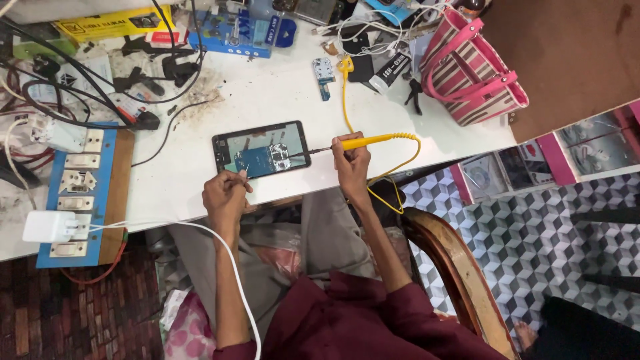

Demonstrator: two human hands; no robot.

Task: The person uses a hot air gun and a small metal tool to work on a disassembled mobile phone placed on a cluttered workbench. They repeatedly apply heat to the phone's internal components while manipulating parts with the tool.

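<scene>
A black tablet (pixel 261 149) lies flat near the front edge of the white workbench (pixel 280 93), with a small blue circuit board (pixel 261 160) resting on its screen. My right hand (pixel 351 160) grips a yellow soldering iron (pixel 371 141), its thin tip pointing left at the board's right end. The iron's yellow coiled cord (pixel 407 160) loops down past the bench edge. My left hand (pixel 225 193) is closed just below the tablet's lower left corner, pinching a thin wire-like piece (pixel 244 175) towards the board.
A blue switch and socket panel (pixel 80 193) with a white charger (pixel 47 227) sits at the left. Black cables, boxes and small parts crowd the back. A pink striped bag (pixel 470 70) stands at the right. A white cable (pixel 227 260) crosses my left arm.
</scene>
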